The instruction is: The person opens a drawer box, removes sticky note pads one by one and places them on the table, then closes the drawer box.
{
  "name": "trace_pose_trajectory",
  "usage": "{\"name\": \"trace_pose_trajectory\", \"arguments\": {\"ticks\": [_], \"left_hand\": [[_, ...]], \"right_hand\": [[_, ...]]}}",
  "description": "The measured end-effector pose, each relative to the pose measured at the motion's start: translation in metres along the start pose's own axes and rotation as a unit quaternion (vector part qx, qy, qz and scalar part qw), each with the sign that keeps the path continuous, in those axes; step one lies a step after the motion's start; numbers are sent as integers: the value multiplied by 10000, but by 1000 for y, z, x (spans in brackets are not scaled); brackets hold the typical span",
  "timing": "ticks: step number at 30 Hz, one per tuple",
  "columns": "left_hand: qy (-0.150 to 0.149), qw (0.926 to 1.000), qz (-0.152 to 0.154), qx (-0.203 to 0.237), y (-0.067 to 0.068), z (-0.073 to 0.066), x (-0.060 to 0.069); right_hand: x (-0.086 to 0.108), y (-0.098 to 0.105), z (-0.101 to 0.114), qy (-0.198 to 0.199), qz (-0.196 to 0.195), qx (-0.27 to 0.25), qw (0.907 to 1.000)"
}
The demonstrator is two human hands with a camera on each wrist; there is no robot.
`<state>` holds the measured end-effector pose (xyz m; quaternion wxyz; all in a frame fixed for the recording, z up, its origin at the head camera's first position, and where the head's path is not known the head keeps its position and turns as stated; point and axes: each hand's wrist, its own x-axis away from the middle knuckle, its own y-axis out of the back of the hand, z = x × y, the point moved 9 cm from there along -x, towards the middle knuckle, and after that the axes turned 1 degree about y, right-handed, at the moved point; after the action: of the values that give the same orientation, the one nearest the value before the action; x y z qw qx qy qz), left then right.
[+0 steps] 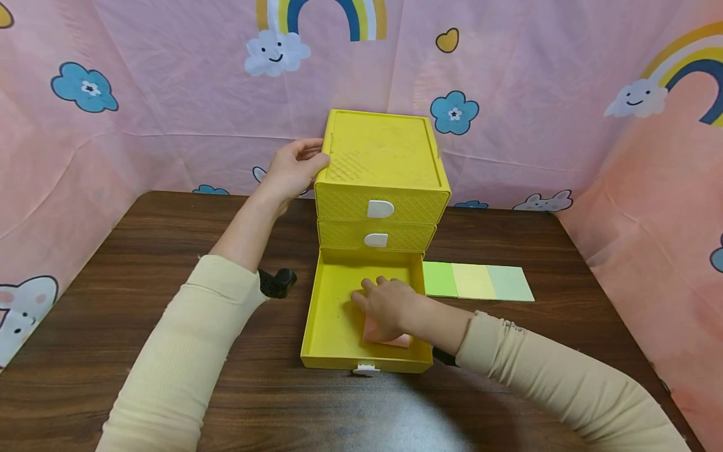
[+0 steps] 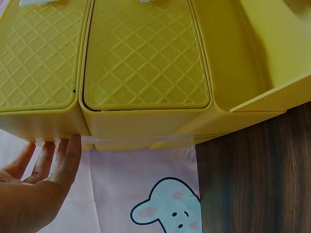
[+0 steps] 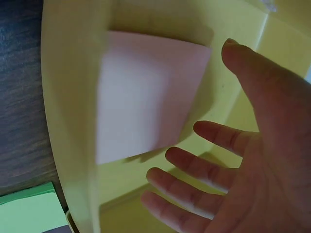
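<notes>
A yellow drawer unit (image 1: 381,150) with three drawers stands on the table, its bottom drawer (image 1: 339,314) pulled out. Inside that drawer, toward its right wall, lies a square pink paper pad (image 3: 146,97). My right hand (image 1: 390,307) hovers over the pad with fingers spread; in the right wrist view the hand (image 3: 262,155) appears apart from the paper. My left hand (image 1: 290,169) touches the unit's upper left side, and the left wrist view shows its fingers (image 2: 72,160) extended against the yellow wall. The two upper drawers are closed.
Right of the open drawer, a green pad (image 1: 440,279), a pale yellow pad (image 1: 473,280) and a pale mint pad (image 1: 510,283) lie in a row on the brown wooden table (image 1: 254,376). A pink printed cloth (image 1: 198,94) hangs behind and at both sides.
</notes>
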<state>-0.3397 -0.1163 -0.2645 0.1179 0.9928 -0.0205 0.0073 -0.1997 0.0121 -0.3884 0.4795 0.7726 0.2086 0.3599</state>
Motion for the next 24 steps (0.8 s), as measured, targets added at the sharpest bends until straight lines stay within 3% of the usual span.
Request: {"name": "trace_pose_trajectory", "arguments": {"ticks": [24], "left_hand": [[-9, 10000, -68, -35, 0, -1, 2]], "right_hand": [[-2, -10, 4, -288, 96, 242, 9992]]}}
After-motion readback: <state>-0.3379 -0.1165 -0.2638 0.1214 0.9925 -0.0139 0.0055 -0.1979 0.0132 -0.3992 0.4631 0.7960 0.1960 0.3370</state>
